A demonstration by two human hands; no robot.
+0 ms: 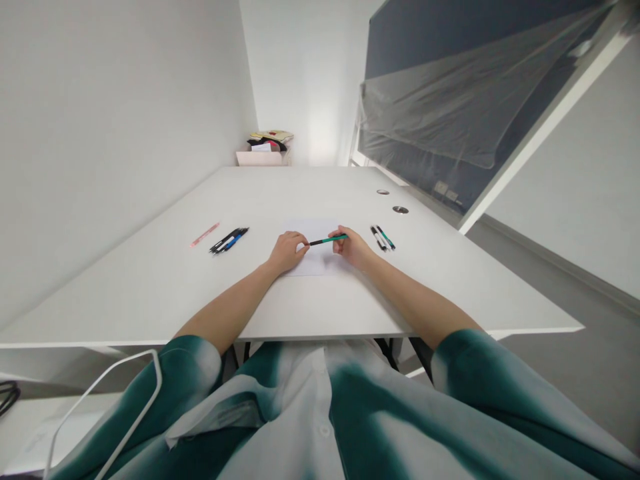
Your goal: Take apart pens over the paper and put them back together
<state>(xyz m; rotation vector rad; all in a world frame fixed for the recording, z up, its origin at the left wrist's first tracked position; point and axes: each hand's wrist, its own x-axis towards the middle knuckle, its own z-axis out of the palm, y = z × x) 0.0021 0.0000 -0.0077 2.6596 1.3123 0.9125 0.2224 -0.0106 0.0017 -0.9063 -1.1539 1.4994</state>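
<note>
Two hands meet over the middle of the wide white table (150, 287). My left hand (287, 251) is curled, its fingertips pinching the black end of a slim green pen (327, 240). My right hand (353, 248) is closed around the green end. The green pen lies almost level between them, just above a plain white sheet of paper (314, 227) that sits flat under both hands.

Left of the left hand, apart from it:
- a loose bunch of black and blue pens (229, 240), lying slantwise
- further left, a thin pink stick-like item (205, 235); I cannot tell what it is

Right of the right hand, near it: a pair of dark pens with white and green parts (383, 238), side by side.

Far right on the table: two round metal cable holes (400, 209), well apart from the hands.

Far end: an open pale box (263, 157) with mixed contents against the wall.

Right side: a large dark panel under clear plastic film (450, 100), leaning over the table edge.

Nothing lies between the hands and the paper. Near left, below the table: a bent white wire frame (100, 383).
</note>
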